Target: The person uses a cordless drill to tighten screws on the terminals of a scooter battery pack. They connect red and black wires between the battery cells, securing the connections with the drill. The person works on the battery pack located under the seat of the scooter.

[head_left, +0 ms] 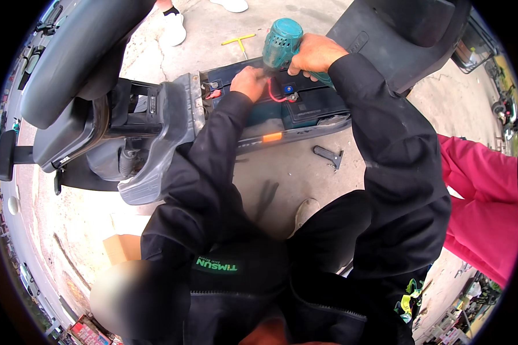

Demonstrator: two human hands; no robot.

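Note:
My right hand [319, 54] is wrapped round the grip of a teal cordless impact driver [282, 41], which points down over the batteries. My left hand [249, 84] is closed at the driver's nose, its fingertips pinched together; whatever they hold is hidden. Below both hands, dark batteries [316, 105] sit in the open floor compartment of an electric scooter. A red cable [273, 94] curves beside my left fingers to a battery terminal [293, 98], with a blue round piece [289, 89] close by. Another red-covered terminal [214, 94] shows at the compartment's left end.
Beyond the scooter lies a yellow T-handle wrench [239, 40]. On the near ground are a black-handled tool [328, 154] and dark pliers [266, 198]. The scooter's seat [80, 63] rises at left, its front panel [380, 43] at right. A person in pink trousers [477, 201] is close on my right.

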